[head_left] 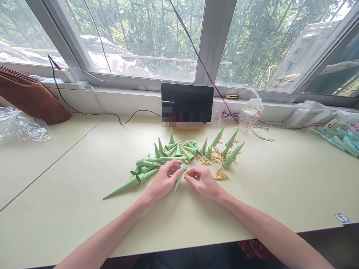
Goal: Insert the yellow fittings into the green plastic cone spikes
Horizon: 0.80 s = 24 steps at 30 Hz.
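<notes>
My left hand (165,179) is closed round a green plastic cone spike (178,182), whose tip points down toward me. My right hand (202,181) pinches a small yellow piece (186,174) at the spike's wide end. Both hands rest on the pale table (84,194) near its middle. Just beyond them lies a pile of green spikes (168,155), some lying flat, some standing upright (231,151). Small yellow pieces (221,174) are scattered among them. One long spike (123,185) lies to the left.
A dark tablet (187,102) leans on the window ledge behind the pile. A brown bag (30,95) and clear plastic (22,125) lie at the far left. A plastic bag (250,112), cables (263,132) and blue-green parts (340,140) sit at the right.
</notes>
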{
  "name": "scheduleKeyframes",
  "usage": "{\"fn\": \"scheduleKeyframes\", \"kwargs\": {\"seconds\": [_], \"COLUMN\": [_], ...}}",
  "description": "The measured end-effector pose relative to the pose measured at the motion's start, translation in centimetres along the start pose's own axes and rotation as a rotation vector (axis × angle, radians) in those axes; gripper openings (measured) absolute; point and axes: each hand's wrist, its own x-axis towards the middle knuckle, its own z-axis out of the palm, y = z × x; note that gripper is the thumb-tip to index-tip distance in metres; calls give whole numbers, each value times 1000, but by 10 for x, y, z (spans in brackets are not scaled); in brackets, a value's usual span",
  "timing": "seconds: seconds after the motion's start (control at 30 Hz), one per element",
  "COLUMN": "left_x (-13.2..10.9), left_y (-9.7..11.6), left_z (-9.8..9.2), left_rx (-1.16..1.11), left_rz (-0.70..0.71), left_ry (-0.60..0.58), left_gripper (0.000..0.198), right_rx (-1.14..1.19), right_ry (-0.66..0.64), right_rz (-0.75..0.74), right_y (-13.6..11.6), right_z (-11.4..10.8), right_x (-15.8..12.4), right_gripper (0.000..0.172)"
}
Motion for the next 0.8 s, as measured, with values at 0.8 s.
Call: {"fn": "scheduleKeyframes", "kwargs": {"seconds": [0.8], "left_x": [-1], "left_y": [2], "left_z": [-1], "left_rx": [-89], "left_rz": [-6], "left_ry": [-91], "left_gripper": [41], "right_rx": [757], "right_ry": [-260], "right_rz": [523], "right_y": [-9], "right_z": [-16], "right_x": [9], "right_gripper": [28]}}
